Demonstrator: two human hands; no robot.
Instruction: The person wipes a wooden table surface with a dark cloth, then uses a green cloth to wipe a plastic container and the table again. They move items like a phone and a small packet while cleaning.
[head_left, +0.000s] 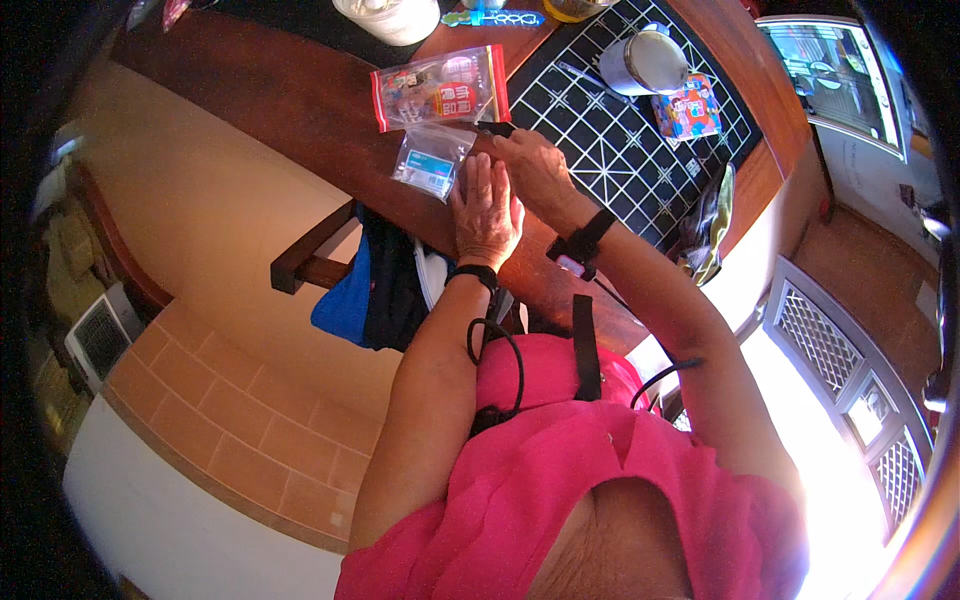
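Note:
My left hand (487, 214) lies palm down on the wooden table, its fingers stretched out. Its fingertips meet or nearly meet the right edge of a small clear zip bag (435, 161), which holds a blue-and-white packet or card. Close beside it, my right hand (536, 169) rests at the near-left corner of a black cutting mat (600, 161) with white grid lines. Its fingers are bent, and whether they pinch anything is hidden. Above the zip bag lies a clear snack pouch (442, 86) with red ends and printed writing.
On the mat stand a lidded white mug (643, 64), a colourful box (686, 109) and a pen (596, 82). A white tub (390, 19) and a blue-green strip (495, 19) sit at the back. A dark wooden chair part (315, 255) and blue-black cloth (367, 285) are below the table edge.

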